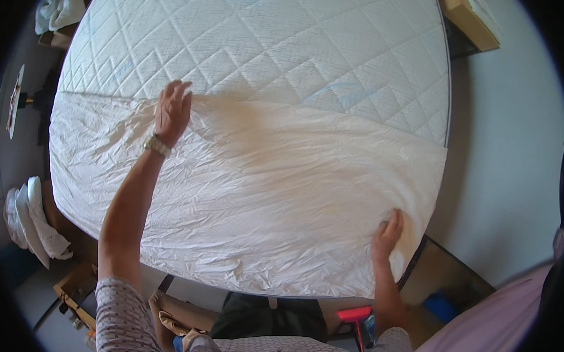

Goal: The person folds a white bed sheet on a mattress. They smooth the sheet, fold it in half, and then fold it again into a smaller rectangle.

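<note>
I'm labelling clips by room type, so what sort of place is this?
Most likely a bedroom: a large quilted mattress fills much of the view, a wrinkled whitish sheet covers its near part, and what looks like white bedding is piled at the left.

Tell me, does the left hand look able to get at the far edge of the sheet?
Likely yes: the left hand is right at that edge of the sheet, and nothing visible stands between them.
</note>
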A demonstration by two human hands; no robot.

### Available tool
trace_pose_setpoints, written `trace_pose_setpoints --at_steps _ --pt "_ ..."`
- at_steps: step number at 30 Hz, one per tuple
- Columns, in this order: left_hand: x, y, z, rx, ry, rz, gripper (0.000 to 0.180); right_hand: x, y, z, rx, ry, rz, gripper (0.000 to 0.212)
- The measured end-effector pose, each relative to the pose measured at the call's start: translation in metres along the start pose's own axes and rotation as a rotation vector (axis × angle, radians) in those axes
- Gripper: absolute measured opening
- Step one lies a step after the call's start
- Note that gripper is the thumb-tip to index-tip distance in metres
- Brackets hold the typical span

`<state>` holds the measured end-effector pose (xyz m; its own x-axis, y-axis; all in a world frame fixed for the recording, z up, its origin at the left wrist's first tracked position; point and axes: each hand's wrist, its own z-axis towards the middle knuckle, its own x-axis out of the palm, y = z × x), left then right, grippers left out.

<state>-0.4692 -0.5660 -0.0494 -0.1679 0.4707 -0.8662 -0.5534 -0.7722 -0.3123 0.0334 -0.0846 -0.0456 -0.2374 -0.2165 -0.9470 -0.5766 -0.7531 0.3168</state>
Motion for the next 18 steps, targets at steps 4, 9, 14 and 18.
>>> trace_pose_setpoints --at_steps 4,9,14,18 --pt "0.021 -0.043 -0.007 -0.001 0.176 -0.037 0.027 0.028 0.120 0.010 -0.266 0.076 0.402 0.055" --pt "0.024 -0.022 0.016 -0.078 0.414 0.105 0.015 0.052 0.220 0.104 -0.449 -0.045 0.461 0.046" --pt "0.021 -0.004 0.026 0.089 0.381 0.086 0.010 0.072 0.213 0.212 -0.501 -0.110 0.147 0.040" --pt "0.018 0.005 0.044 0.117 0.463 0.070 0.009 0.074 0.195 0.246 -0.540 0.147 0.069 0.013"
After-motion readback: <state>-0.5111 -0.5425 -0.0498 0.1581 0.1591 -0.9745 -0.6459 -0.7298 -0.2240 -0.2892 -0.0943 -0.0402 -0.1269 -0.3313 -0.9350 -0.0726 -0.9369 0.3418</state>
